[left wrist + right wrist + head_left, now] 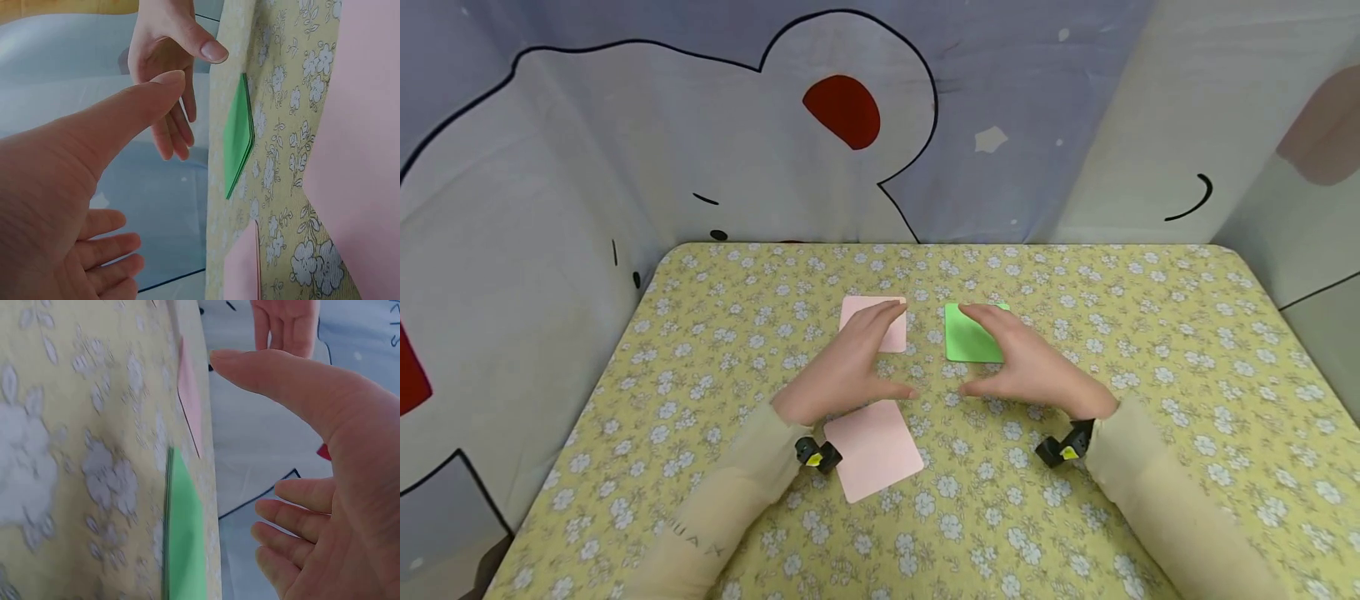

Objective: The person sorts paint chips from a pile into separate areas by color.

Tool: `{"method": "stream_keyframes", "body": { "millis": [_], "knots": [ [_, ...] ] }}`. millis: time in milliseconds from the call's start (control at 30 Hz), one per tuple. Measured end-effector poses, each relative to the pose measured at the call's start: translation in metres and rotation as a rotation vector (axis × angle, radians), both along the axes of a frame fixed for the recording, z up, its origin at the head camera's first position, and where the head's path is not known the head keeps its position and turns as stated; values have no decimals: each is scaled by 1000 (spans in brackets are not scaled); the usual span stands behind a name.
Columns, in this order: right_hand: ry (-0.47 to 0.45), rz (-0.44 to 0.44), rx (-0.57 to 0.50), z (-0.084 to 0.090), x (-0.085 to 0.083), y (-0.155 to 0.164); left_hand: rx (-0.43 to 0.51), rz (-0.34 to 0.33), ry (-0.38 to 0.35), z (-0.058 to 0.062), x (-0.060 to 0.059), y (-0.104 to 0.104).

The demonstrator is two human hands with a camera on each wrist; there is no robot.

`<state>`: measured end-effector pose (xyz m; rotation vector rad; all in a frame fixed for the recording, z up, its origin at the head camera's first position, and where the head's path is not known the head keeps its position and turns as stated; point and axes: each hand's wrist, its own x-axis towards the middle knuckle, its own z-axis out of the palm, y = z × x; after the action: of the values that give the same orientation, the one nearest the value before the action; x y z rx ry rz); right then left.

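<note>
Both hands hover released above the flowered surface (1075,500), palms facing each other, grasping nothing. The left hand (850,367) hangs over the far pink card (891,337) at 11 o'clock; the right hand (1026,362) hangs over the green card (966,342) at 1 o'clock. A second pink card (876,450) lies at 7 o'clock, beside the left wrist.

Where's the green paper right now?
In the head view the green paper lies on the flowered tablecloth right of centre, partly under the right hand, with a pink paper to its left.
</note>
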<state>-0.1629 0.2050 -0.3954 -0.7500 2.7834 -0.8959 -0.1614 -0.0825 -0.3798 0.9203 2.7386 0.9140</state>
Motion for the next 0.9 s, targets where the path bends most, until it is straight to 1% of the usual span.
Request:
{"method": "stream_keyframes", "body": {
  "millis": [100,267,500,633,833,900],
  "knots": [
    [6,28,5,-2,2,-4,-19,-2,18,1,5,-3],
    [1,47,10,-2,7,-11,-43,-4,36,2,12,-10],
    [-11,77,13,3,14,-22,-48,14,30,4,23,-22],
    [-1,95,22,3,17,-27,-77,18,29,4,28,-29],
    [24,130,31,2,21,-35,-107,38,22,-3,37,-41],
    [26,143,27,1,22,-38,-103,42,4,-6,41,-45]
  ]
}}
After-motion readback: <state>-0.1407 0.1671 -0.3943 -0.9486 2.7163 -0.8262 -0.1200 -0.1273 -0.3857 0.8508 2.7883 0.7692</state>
